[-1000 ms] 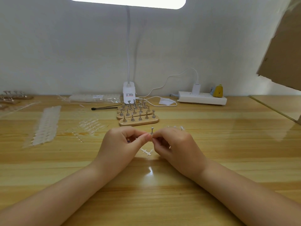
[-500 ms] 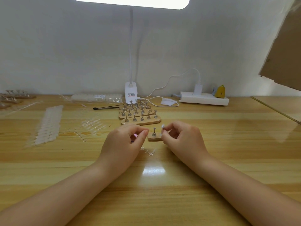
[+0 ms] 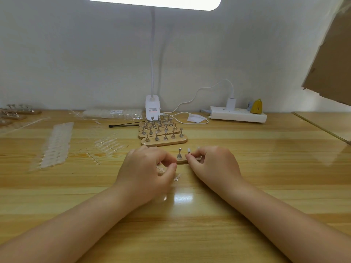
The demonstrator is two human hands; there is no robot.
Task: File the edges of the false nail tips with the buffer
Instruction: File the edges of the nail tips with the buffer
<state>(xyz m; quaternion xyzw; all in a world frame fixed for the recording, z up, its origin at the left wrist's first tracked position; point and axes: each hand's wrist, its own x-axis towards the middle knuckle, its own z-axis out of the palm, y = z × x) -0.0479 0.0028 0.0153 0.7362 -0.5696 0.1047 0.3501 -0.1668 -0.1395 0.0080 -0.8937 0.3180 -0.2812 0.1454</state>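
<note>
Lower than before, left hand (image 3: 146, 168) sits curled with nothing visible in it; right hand (image 3: 212, 164) pinches a peg (image 3: 189, 151) beside the wooden stand (image 3: 181, 161). Lamp (image 3: 152, 108) label unreadable.

both hands (image 3: 150, 168) (image 3: 212, 164) pinch at a small wooden stand (image 3: 182, 160) on the table (image 3: 266, 168).

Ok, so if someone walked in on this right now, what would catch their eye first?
Probably the two hands meeting at mid-table: the right hand pinches a small metal peg beside another peg standing on a small wooden base, while the left hand curls close by. Just behind stand rows of wooden nail stands, and the bright lamp head glares overhead.
</note>
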